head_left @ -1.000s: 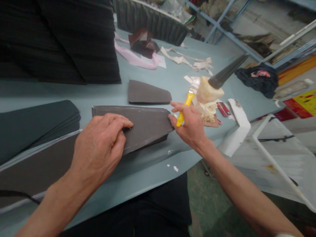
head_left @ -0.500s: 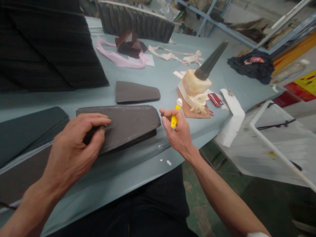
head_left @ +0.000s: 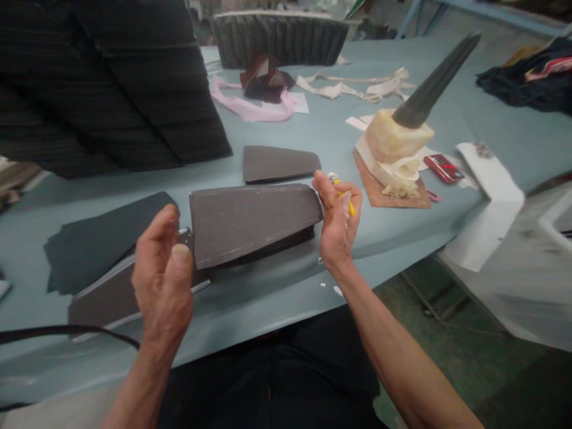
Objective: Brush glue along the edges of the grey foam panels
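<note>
- One stack of grey-brown, tapered flat panels (head_left: pixel 254 223) lies before you on the blue-green table (head_left: pixel 263 298).
- Your left hand (head_left: pixel 163 274), half open with thumb and fingers parted, holds nothing visible beside the wide end.
- Your right hand (head_left: pixel 336 229) curls around a slim yellow-handled brush (head_left: pixel 351 205) at the narrow end; contact is unclear.

Dull, even light covers the tabletop (head_left: pixel 326 132), with the floor (head_left: pixel 469 363) dim and the edges blurred and stretched.

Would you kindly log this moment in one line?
left hand: open, beside grey panel stack; right hand: holds yellow-handled brush, near stack's narrower end
</note>
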`<move>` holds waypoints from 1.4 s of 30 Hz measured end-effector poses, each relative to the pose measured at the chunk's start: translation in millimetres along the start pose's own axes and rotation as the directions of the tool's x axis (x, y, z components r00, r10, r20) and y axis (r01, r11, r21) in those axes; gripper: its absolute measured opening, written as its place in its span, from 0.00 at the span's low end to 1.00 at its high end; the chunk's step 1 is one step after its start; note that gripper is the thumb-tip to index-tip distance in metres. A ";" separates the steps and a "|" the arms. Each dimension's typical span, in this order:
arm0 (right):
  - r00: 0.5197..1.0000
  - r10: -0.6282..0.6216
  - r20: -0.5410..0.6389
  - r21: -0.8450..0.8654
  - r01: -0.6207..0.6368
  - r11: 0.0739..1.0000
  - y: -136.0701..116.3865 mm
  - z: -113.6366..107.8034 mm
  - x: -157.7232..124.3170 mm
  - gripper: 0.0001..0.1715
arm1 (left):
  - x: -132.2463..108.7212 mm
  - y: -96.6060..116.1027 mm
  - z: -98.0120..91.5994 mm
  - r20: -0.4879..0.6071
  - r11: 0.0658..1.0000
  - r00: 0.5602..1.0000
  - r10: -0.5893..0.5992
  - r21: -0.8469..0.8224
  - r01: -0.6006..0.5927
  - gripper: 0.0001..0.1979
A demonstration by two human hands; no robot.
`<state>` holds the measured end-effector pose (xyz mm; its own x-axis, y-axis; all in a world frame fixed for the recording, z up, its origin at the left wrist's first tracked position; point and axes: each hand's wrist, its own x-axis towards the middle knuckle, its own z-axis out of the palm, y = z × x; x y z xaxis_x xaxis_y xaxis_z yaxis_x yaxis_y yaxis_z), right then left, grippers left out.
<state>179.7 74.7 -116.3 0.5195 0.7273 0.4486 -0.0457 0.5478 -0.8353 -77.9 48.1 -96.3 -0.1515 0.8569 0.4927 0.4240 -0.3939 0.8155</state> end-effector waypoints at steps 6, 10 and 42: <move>0.999 -0.026 0.030 -0.130 0.030 0.991 -0.3 8.1 0.3 0.27 | -27.6 -7.4 1.8 0.154 0.999 0.987 -0.045 0.007 0.045 0.46; 0.997 -0.029 0.074 -0.245 0.046 0.968 -1.5 9.2 -1.6 0.32 | -28.2 -1.7 -2.9 0.236 0.966 0.971 -0.048 0.257 -0.015 0.43; 0.972 -0.164 0.168 -0.391 0.219 0.894 8.3 12.1 -21.1 0.09 | -27.1 2.1 -7.4 0.222 0.930 0.972 -0.070 0.368 -0.017 0.34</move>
<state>158.1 68.9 -128.9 0.3690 0.6863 0.6268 0.4066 0.4873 -0.7728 -79.6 21.6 -105.7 0.0214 0.9350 0.3541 0.7254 -0.2582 0.6380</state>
